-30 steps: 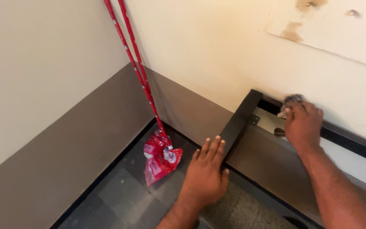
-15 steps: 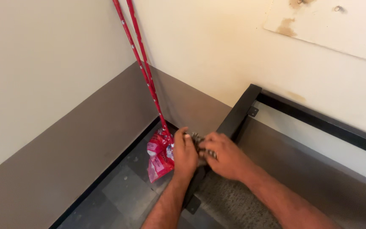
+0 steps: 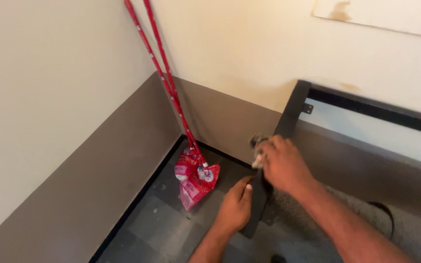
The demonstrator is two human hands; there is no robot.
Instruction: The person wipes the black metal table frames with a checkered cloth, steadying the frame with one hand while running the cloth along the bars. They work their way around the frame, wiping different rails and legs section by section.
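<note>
My left hand rests flat against the lower part of a black metal frame leg, fingers together on its edge. My right hand is closed around a small grey crumpled thing, perhaps a cloth or scrubber, and presses it on the same leg a little higher up. The leg runs diagonally from the floor up to a black horizontal bar along the wall. What exactly the grey thing is stays unclear.
Two red-handled brooms lean into the wall corner, their heads wrapped in red plastic on the dark tiled floor. Cream walls with a brown lower band enclose the corner. A stained panel hangs upper right.
My right hand came down from the top bar with the grey thing to the frame leg. The left hand slid lower on the leg. The view shifted so the frame sits further right.
</note>
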